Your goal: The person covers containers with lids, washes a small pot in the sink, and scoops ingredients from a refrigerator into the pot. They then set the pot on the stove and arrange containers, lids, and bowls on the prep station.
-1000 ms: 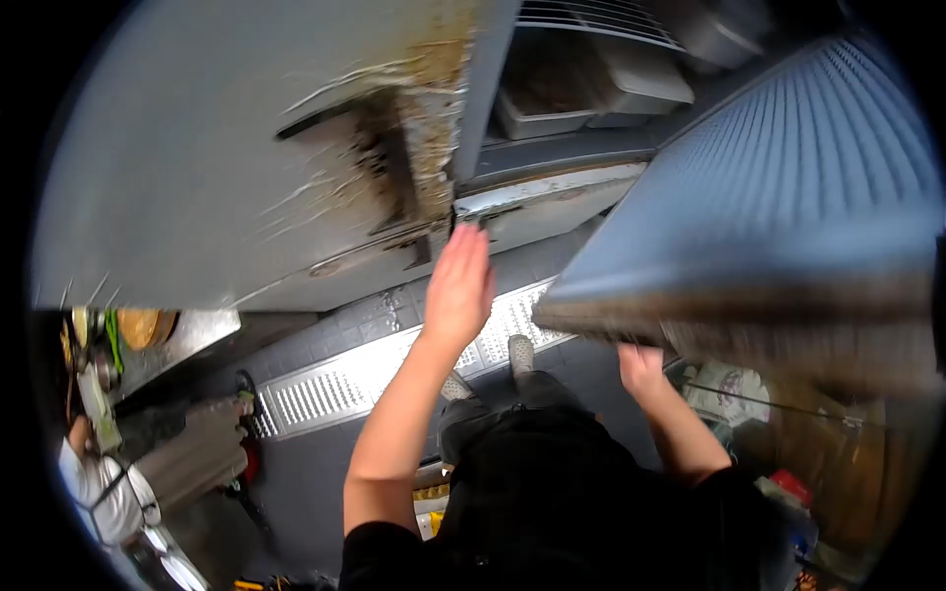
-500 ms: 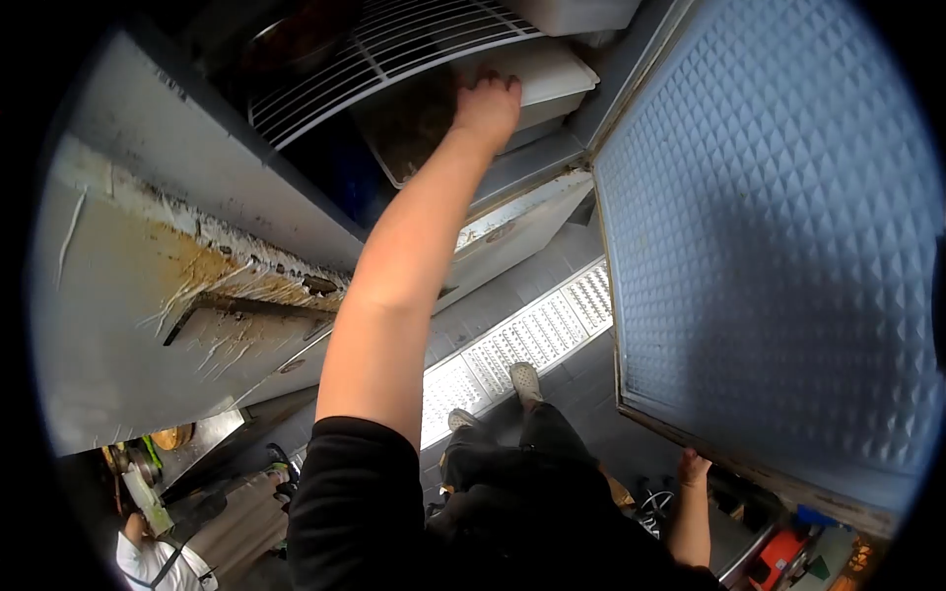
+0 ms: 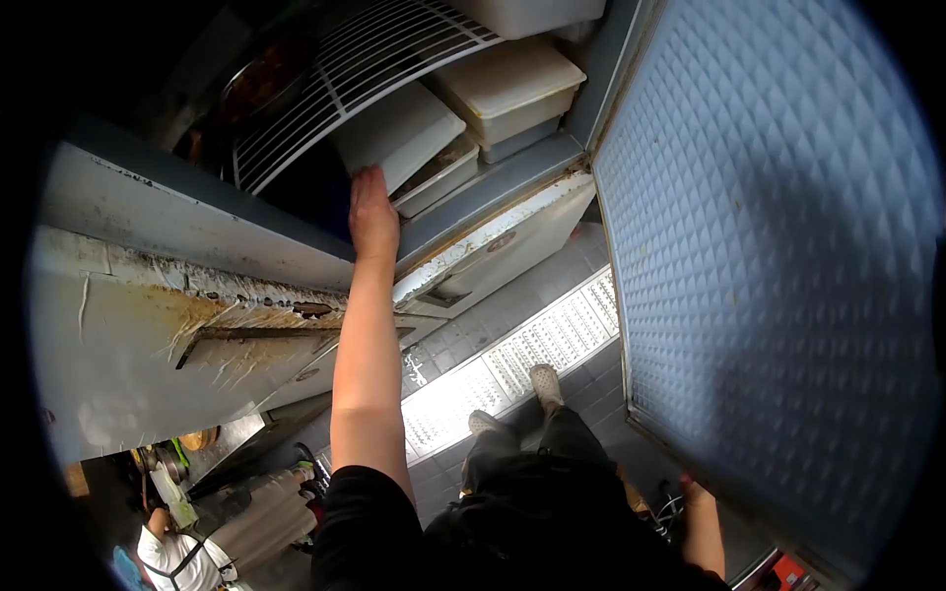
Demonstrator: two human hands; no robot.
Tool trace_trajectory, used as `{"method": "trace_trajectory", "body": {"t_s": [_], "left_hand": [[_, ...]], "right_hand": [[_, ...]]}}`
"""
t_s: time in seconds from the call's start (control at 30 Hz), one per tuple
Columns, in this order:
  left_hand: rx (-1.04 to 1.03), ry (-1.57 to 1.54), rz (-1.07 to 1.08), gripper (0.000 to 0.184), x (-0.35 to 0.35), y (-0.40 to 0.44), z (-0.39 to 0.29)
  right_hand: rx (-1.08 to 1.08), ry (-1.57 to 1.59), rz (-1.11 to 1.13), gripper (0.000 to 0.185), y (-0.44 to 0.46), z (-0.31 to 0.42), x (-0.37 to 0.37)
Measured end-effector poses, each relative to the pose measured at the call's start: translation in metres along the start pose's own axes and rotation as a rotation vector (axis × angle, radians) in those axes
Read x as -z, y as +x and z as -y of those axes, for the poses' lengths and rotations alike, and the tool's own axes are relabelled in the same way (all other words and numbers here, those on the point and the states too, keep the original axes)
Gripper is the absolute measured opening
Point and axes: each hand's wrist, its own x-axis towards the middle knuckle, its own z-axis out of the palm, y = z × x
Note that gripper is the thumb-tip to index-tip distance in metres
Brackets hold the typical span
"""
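My left hand reaches into an open fridge, its fingers closed on the near corner of a whitish plastic lid. That lid lies tilted and askew over a pale food container, whose contents show dimly through the gap. Beside it, on the right, a lidded container is stacked on another one. My right hand is low at the bottom edge of the open fridge door; its fingers are partly hidden there and seem to grip the edge.
Above the containers runs a white wire shelf with a bowl of reddish food and a white tub. A metal drain grate crosses the floor by my feet. Another person stands at a counter lower left.
My left hand has moved left and toward me, from above the containers to the lid's corner. The lid now covers much of a container that was uncovered. My right hand stays at the door.
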Motion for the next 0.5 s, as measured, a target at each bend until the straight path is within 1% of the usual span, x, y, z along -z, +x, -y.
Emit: {"method": "trace_trajectory", "body": {"t_s": [0.13, 0.23, 0.33, 0.43, 0.5], "left_hand": [[-0.092, 0.053, 0.070, 0.042, -0.025, 0.010, 0.013], [-0.133, 0.064, 0.163, 0.043, -0.035, 0.019, 0.021], [-0.069, 0.059, 0.391, 0.047, -0.014, 0.031, 0.014], [-0.181, 0.071, 0.380, 0.051, -0.014, 0.019, 0.019], [-0.158, 0.154, 0.458, 0.056, -0.009, 0.016, 0.014]], "right_hand": [[0.007, -0.003, 0.019, 0.057, 0.001, 0.002, 0.002], [0.018, -0.004, 0.022, 0.057, 0.003, 0.004, 0.002], [0.032, 0.006, 0.022, 0.056, 0.004, 0.006, 0.003], [0.052, 0.016, 0.014, 0.056, 0.005, 0.016, 0.004], [0.090, 0.037, -0.041, 0.056, 0.008, 0.022, 0.001]]}}
